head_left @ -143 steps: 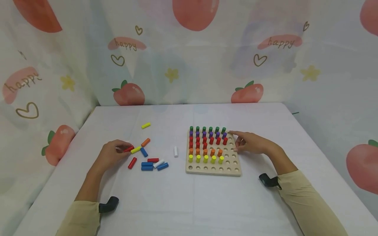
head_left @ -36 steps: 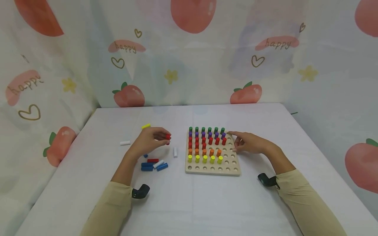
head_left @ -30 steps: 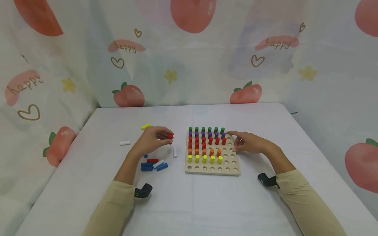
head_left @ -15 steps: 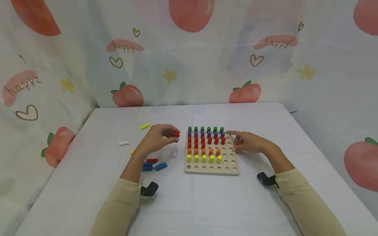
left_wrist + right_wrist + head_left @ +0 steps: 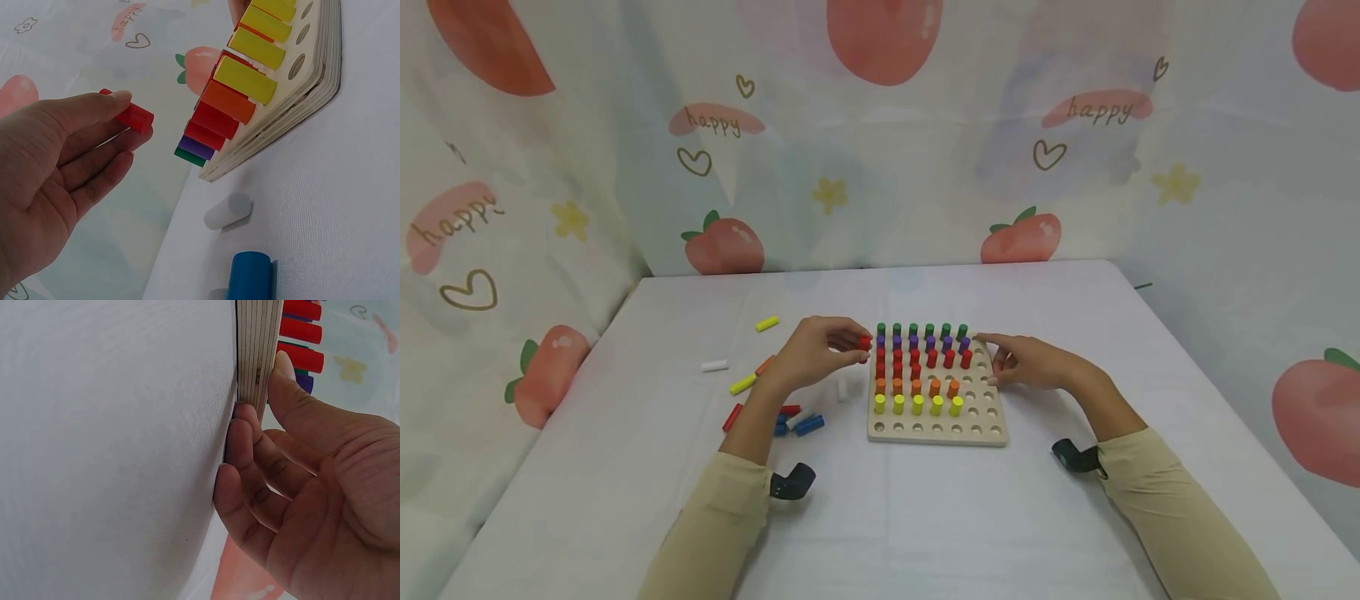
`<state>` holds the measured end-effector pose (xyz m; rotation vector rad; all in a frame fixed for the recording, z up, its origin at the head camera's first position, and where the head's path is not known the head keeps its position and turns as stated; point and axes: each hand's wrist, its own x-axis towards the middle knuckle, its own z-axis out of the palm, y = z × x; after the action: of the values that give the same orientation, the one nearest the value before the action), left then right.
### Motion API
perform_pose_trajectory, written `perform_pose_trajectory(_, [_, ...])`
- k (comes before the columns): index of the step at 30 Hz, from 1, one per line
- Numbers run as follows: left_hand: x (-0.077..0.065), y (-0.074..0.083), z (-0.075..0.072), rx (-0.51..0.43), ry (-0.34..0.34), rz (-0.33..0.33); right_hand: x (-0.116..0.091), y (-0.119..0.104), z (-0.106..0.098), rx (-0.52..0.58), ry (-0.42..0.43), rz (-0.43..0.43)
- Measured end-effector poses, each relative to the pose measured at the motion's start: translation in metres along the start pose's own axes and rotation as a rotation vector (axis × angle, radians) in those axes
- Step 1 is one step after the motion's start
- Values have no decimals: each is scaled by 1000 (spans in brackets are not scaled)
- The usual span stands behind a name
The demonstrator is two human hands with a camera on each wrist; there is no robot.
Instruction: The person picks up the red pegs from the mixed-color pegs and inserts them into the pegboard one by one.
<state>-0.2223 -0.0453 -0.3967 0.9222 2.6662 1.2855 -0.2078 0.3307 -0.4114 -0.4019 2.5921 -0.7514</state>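
Observation:
My left hand (image 5: 816, 358) pinches a red peg (image 5: 134, 117) between thumb and fingertips, close to the left edge of a wooden pegboard (image 5: 895, 436). Upright in the board stand rows of green, purple, red, orange and yellow pegs; the front row of holes and several at the right are bare. At the board's right side my right hand (image 5: 1037, 362) grips the edge, its thumb (image 5: 284, 365) on the upper face and its other fingers curled against the side.
Loose pegs lie left of the board: yellow (image 5: 767, 323), white (image 5: 714, 365), orange (image 5: 765, 365), red (image 5: 732, 417) and blue (image 5: 809, 425), partly behind the left forearm. A white peg (image 5: 228, 211) lies beside the board. A patterned cloth surrounds the white table (image 5: 880, 525).
My left hand took up a red peg among the loose pegs and carried it rightward to the board. A white peg now lies farther left. My right hand has stayed at the board's edge.

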Motion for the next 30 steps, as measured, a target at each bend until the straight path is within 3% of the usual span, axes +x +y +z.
perform_pose_trajectory(30, [21,23,40,-54,-90,-4,-1,-1,0,-9,-2,8])
